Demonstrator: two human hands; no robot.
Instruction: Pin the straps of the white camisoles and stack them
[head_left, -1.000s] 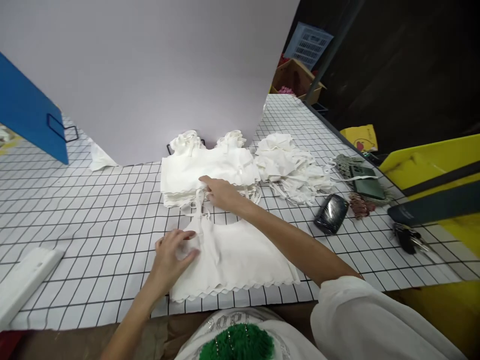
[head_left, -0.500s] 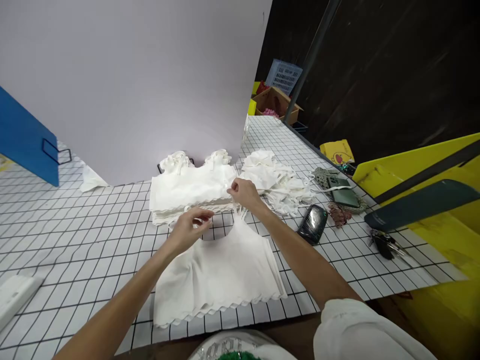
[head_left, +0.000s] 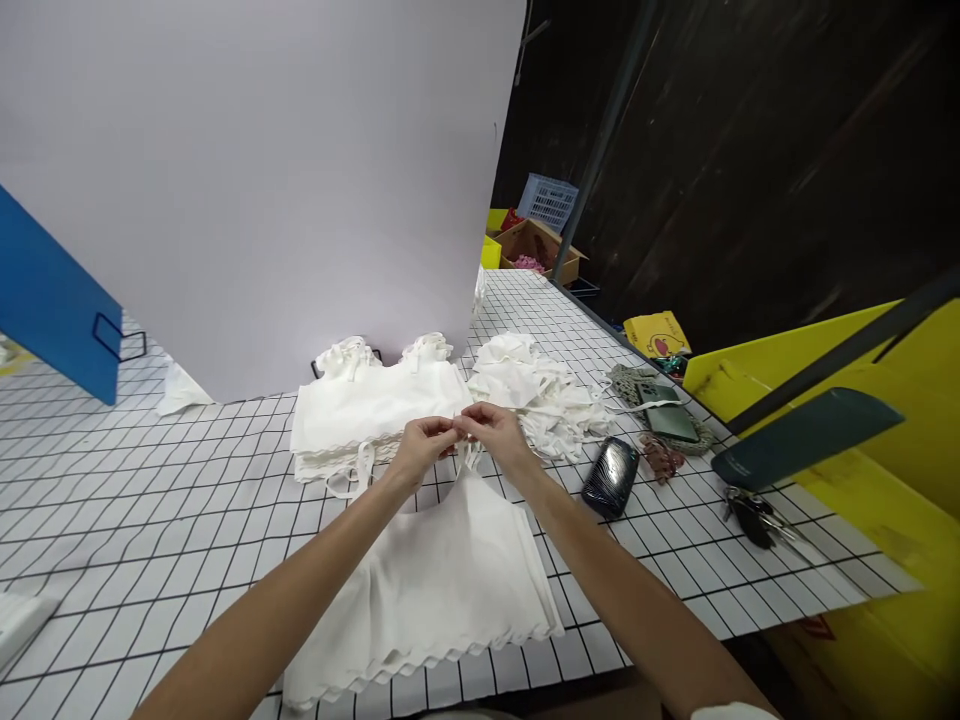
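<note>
A white camisole top (head_left: 457, 570) with a scalloped hem lies in front of me, more of them seemingly layered beneath it. At its right shoulder, my right hand (head_left: 499, 438) pinches the thin white straps (head_left: 466, 455) and lifts them off the table. My left hand (head_left: 420, 450) meets it there, fingertips closed on the same straps; the exact grip is partly hidden by the fingers. Just beyond, a neat stack of white tops (head_left: 379, 405) lies with bunched straps at its far edge. A loose white strap (head_left: 364, 470) hangs at the stack's near side.
A loose pile of white garments (head_left: 536, 395) lies right of the stack. Further right are a black plastic-wrapped item (head_left: 611, 478), a green phone (head_left: 670, 413), a brown scrunchie (head_left: 661, 458) and keys (head_left: 757, 515). A pale upright panel (head_left: 300, 180) stands behind the stack.
My left hand has moved right and closed at the straps beside my right hand. My right hand still pinches them. The camera view has tilted up slightly.
</note>
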